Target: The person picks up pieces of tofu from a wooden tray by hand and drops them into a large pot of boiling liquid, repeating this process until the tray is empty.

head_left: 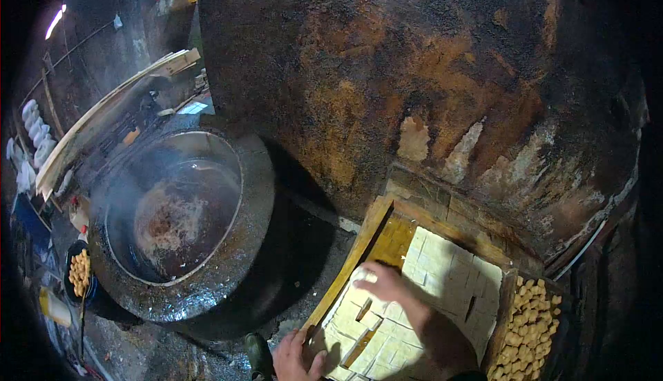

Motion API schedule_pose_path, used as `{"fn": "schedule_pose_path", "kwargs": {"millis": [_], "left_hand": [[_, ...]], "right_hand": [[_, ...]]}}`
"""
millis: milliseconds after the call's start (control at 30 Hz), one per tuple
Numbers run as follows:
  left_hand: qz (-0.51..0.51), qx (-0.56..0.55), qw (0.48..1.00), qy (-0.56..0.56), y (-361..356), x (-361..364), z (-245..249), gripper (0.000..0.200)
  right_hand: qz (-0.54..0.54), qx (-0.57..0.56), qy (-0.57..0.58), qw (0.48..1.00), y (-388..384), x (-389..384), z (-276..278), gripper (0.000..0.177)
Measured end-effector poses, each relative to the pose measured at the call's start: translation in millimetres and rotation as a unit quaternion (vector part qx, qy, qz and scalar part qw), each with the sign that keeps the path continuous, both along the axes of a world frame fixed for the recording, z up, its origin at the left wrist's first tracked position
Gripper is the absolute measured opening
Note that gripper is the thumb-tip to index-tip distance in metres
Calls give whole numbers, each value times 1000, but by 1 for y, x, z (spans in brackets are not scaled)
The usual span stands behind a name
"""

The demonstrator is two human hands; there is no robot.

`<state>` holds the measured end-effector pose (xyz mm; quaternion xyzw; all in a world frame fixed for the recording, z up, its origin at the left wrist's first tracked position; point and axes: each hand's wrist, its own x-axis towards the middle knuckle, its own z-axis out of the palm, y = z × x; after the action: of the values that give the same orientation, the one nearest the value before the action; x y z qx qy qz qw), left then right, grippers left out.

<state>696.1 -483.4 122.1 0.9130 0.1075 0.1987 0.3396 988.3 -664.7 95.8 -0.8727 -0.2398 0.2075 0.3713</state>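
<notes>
A wooden tray holds a pale slab of tofu cut into small rectangular pieces, with dark gaps where some sit apart. My right hand reaches over the tray's far left part, its fingers closed around a whitish piece of tofu. Bare yellowish wood shows just beyond that hand. My left hand is at the tray's near left corner, thumb and fingers apart, beside the rim and close to the tofu. Its lower part is cut off by the frame.
Left of the tray stands a large round stove with a steaming wok containing dark, foamy liquid. Fried golden pieces fill a container at right; more lie in a dark pan at far left. A stained wall rises behind.
</notes>
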Motion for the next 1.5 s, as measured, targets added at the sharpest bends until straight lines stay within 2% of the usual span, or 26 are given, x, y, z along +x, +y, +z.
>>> {"fn": "schedule_pose_path", "kwargs": {"millis": [33,100,133,167,200,233,267,300,333,400,467,533,567,667,800,967,1033,1067,1100,1167,1233,1300,1333,1400,1433,1500], "left_hand": [[-1,0,1000,-2,-2,4,6,62],[7,-269,962,34,-17,15,16,68],[-6,-352,936,28,-22,27,5,71],[-5,-353,935,29,-29,46,0,71],[28,-561,827,30,-34,71,4,65],[59,-738,672,27,-39,92,12,61],[64,-802,594,27,-40,106,23,55],[67,-857,511,25,-41,117,30,50],[38,-861,507,-11,-42,126,26,46],[19,-915,403,-11,-31,131,1,47],[2,-932,361,-32,-20,129,1,48],[27,-958,274,-74,-11,123,19,56],[29,-959,273,-74,-7,121,13,56],[-88,-971,188,-117,7,116,-13,70],[-63,-963,235,-120,36,107,-7,67],[-133,-966,173,-137,77,104,-34,65],[-48,-945,296,-128,97,105,-50,64],[-13,-945,295,-139,110,103,-18,66],[-69,-967,185,-159,129,102,-60,63],[-105,-939,289,-152,159,95,-37,58],[-81,-921,347,-158,213,90,-49,59],[-61,-875,453,-160,284,85,-55,54],[-20,-857,494,-147,325,84,-66,56],[35,-799,591,-106,419,83,-101,55],[52,-758,646,-75,460,84,-118,53],[53,-749,661,5,499,96,-118,49]], "right_hand": [[-9,50,94,994,-6,17,4,55],[-127,199,287,928,-29,27,-21,49],[-69,324,365,870,-33,15,-1,51],[-69,323,367,870,-30,-9,22,51],[-89,297,374,874,-24,-36,45,50],[-109,270,380,878,-16,-51,55,49],[-47,271,391,878,-11,-60,43,50],[6,204,156,966,5,-75,36,54],[28,193,56,979,21,-88,50,58],[33,120,-121,985,36,-112,69,67],[-4,132,-130,983,43,-124,96,70],[-75,144,-119,980,48,-130,110,85],[-75,142,-117,980,54,-128,106,85],[42,31,-213,976,89,-132,115,104],[-82,72,-249,962,115,-140,121,103],[-121,31,-271,954,181,-153,99,94],[-87,-45,-299,949,211,-157,88,78],[-81,11,-301,950,220,-156,83,65],[-81,89,-313,942,227,-150,81,57],[-118,162,-248,948,216,-136,74,53],[-141,182,-291,929,150,-103,26,50],[-287,-86,-140,944,100,-84,31,50],[-300,-86,-139,940,81,-84,15,50],[-82,-247,-395,881,53,-79,-34,50],[-94,-250,-393,880,49,-80,-46,50],[-94,-174,-297,934,43,-89,-63,53]]}}
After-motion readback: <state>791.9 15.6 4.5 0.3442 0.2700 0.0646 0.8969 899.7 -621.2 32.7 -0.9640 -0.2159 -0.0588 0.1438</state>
